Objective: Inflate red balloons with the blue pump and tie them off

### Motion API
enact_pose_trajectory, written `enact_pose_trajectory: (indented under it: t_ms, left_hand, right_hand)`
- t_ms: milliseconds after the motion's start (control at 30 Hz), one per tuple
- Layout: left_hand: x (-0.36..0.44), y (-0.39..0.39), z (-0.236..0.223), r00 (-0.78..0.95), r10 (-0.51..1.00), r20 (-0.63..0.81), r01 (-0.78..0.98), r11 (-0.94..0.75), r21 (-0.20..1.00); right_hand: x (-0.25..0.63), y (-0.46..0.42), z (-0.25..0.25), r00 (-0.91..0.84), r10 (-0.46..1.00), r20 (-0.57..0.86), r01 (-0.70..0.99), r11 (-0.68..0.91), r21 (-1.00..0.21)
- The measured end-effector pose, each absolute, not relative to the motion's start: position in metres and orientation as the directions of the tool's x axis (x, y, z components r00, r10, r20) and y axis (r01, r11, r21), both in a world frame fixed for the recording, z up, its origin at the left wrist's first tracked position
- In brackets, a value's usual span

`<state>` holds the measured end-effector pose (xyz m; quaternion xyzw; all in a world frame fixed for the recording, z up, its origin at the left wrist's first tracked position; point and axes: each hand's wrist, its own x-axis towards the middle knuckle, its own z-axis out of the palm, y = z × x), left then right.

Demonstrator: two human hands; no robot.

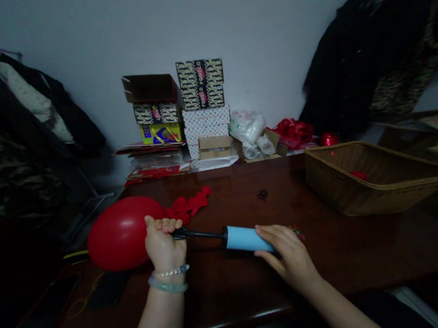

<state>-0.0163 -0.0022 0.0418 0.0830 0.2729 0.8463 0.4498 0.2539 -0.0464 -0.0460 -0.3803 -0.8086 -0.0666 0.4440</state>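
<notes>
An inflated red balloon (pixel 122 234) is on the left, its neck side against my left hand (pixel 166 240). That hand is closed around the black end of a hand balloon pump (pixel 246 238); the balloon's neck is hidden by the fingers. A black rod runs from there into the pump's light blue barrel. My right hand (pixel 286 251) is wrapped over the barrel's right part. The pump lies nearly level above the dark wooden table (pixel 232 293). Beyond my left hand lie several flat red pieces (pixel 190 204), possibly uninflated balloons.
A wicker basket (pixel 378 189) with a small red item stands on the right. A small dark coil (pixel 262 195) lies mid-table. Stacked boxes (pixel 202 85) and plastic bags (pixel 248 127) line the wall. Clothes hang at both sides. A dark flat object (pixel 109 288) lies below the balloon.
</notes>
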Motion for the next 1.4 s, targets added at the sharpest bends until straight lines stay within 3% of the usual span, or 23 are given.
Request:
enact_pose_trajectory:
  t_ms: [700, 1100, 1400]
  left_hand:
    - [0.033, -0.007, 0.027, -0.527, 0.848, -0.048, -0.693, -0.396, 0.603]
    - [-0.019, 0.003, 0.037, -0.591, 0.8, -0.104, -0.701, -0.445, 0.557]
    - [-0.025, 0.003, 0.031, -0.594, 0.799, -0.095, -0.695, -0.451, 0.559]
  right_hand:
    - [0.235, -0.053, -0.056, -0.289, 0.611, 0.737, 0.653, 0.689, -0.315]
    - [0.25, -0.041, -0.053, -0.332, 0.576, 0.747, 0.724, 0.663, -0.19]
    - [0.247, -0.045, -0.056, -0.285, 0.53, 0.799, 0.736, 0.655, -0.172]
